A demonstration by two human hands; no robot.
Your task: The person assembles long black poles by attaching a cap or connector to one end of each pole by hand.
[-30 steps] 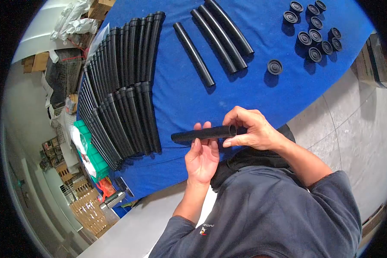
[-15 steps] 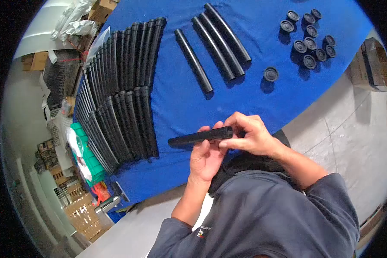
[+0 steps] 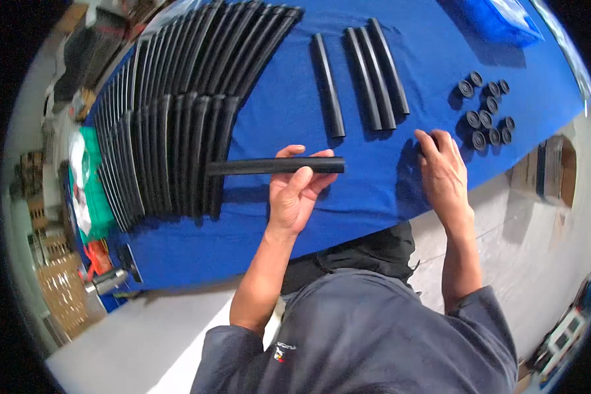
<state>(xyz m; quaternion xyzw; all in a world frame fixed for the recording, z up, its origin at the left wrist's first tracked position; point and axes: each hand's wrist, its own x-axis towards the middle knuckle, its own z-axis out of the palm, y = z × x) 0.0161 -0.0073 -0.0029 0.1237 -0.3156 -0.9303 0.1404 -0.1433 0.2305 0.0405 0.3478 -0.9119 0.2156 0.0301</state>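
My left hand (image 3: 291,200) is closed around a black tube (image 3: 256,167), held level above the blue cloth, thumb in front and fingers behind. One end points right; the other overlaps the laid-out tubes in view. My right hand (image 3: 445,172) is at the cloth to the right, its fingers bent downward and fingertips close together. Whatever is under those fingertips is hidden. Just beyond it lie several round black caps (image 3: 479,140) with ringed faces. Three tubes (image 3: 373,79) lie side by side ahead, and a single tube (image 3: 328,85) lies to their left.
Two rows of black tubes (image 3: 184,154) cover the left of the blue cloth (image 3: 276,85). A blue bin (image 3: 499,23) stands at the far right. A green crate (image 3: 97,190) and a metal clamp-like tool (image 3: 108,281) are by the left edge.
My right hand has left the tube's end and moved right, over where a lone cap lay; that cap no longer shows. My left hand keeps the tube, now further left. The view has shifted.
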